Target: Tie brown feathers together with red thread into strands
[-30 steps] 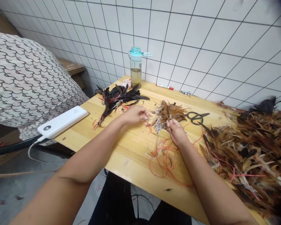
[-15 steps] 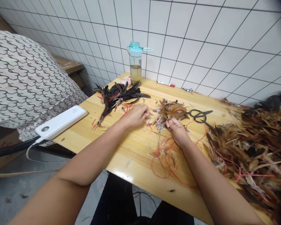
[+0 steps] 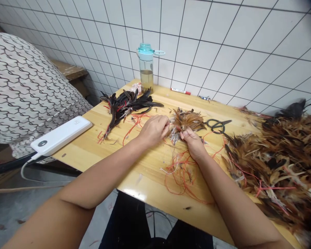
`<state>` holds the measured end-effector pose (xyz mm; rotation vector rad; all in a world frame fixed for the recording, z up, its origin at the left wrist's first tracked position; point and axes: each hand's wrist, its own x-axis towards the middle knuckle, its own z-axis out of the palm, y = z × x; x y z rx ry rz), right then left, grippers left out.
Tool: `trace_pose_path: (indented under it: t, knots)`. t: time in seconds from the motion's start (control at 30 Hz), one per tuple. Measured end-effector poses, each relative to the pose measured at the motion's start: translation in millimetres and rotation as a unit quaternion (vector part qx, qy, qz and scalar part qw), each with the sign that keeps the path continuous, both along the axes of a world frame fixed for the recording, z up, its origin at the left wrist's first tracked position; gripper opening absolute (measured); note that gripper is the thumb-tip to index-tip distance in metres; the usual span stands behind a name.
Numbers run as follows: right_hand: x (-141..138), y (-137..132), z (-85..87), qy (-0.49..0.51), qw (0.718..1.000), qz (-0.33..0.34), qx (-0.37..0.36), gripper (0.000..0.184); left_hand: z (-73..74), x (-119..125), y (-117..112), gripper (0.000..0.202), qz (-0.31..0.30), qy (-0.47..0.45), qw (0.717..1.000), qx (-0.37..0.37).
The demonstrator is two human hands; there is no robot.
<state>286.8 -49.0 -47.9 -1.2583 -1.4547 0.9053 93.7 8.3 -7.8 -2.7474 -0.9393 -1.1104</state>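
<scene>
A small bunch of brown feathers [image 3: 189,120] lies near the middle of the wooden table [image 3: 150,162]. My left hand [image 3: 155,128] is closed at the bunch's left edge, fingers pinched on its quill ends. My right hand [image 3: 192,141] is closed on the bunch's lower right side, thumb and fingers gripping feathers. A tangle of red thread [image 3: 184,173] lies just below my right wrist. A pile of black feathers [image 3: 126,103] sits to the left of my left hand.
Black scissors [image 3: 217,124] lie right of the bunch. A large heap of brown feathers [image 3: 277,155] covers the table's right side. A water bottle [image 3: 146,67] and red marker [image 3: 180,91] stand by the tiled wall. A white power bank [image 3: 59,135] rests at the left edge.
My left hand has moved right, up to the brown bunch. My right hand stays on the bunch, shifted slightly left and up. The view has drifted a little.
</scene>
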Motion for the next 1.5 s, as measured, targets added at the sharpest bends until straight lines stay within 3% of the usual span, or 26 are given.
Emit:
trace_pose_path:
  t: [0.1,0.23,0.43,0.53,0.63,0.77,0.87,1.0,1.1,1.2,1.37,1.43,1.5]
  knots:
    - [-2.9,-2.4,2.8,0.048,0.999,-0.001,0.012,0.047,-0.7,2.1,-3.0,0.008,-0.018,-0.016,1.0,0.001]
    - [-5.1,-2.7,5.1,0.143,0.989,0.005,-0.026,0.044,-2.3,2.6,-3.6,0.007,-0.052,-0.023,0.998,-0.024]
    - [-1.4,2.4,2.9,0.17,0.982,-0.073,-0.035,0.048,-9.3,3.4,-2.0,0.013,-0.085,-0.007,0.993,-0.082]
    - [0.2,2.4,1.0,0.071,0.989,-0.126,-0.026,0.041,-9.2,5.2,-6.9,0.016,-0.06,0.039,0.994,-0.088]
    - [-0.7,-2.9,4.3,-0.141,0.975,-0.172,0.011,0.031,-6.5,9.6,-15.9,0.02,-0.068,0.074,0.993,-0.059]
    - [-6.5,-14.3,16.5,-0.431,0.882,-0.19,0.029,0.022,-5.8,17.9,-26.9,0.024,-0.105,0.074,0.992,0.01]
    - [-11.5,-20.3,23.8,-0.554,0.817,-0.157,0.032,0.024,-5.1,20.8,-31.0,0.025,-0.107,0.092,0.988,0.058]
    - [-17.9,-23.8,26.8,-0.606,0.791,-0.069,0.059,0.027,2.3,15.5,-27.2,0.027,-0.106,0.098,0.987,0.074]
    - [-24.1,-25.5,27.3,-0.582,0.81,-0.001,0.075,0.026,7.7,6.2,-15.4,0.025,-0.123,0.062,0.99,0.013]
    - [-28.8,-25.7,28.3,-0.487,0.869,0.039,0.085,0.023,7.2,-3.6,0.1,0.024,-0.154,0.011,0.984,-0.09]
    - [-29.4,-22.3,24.8,-0.161,0.985,0.043,0.053,0.032,-2.9,-5.9,12.9,0.017,-0.245,-0.085,0.93,-0.26]
    - [-28.8,-19.9,19.7,-0.024,0.999,0.025,0.003,0.035,-5.5,-1.5,11.0,0.016,-0.227,-0.085,0.93,-0.275]
    - [-28.0,-16.9,13.8,0.069,0.997,-0.002,-0.026,0.037,-6.0,3.5,5.6,0.016,-0.182,-0.059,0.949,-0.251]
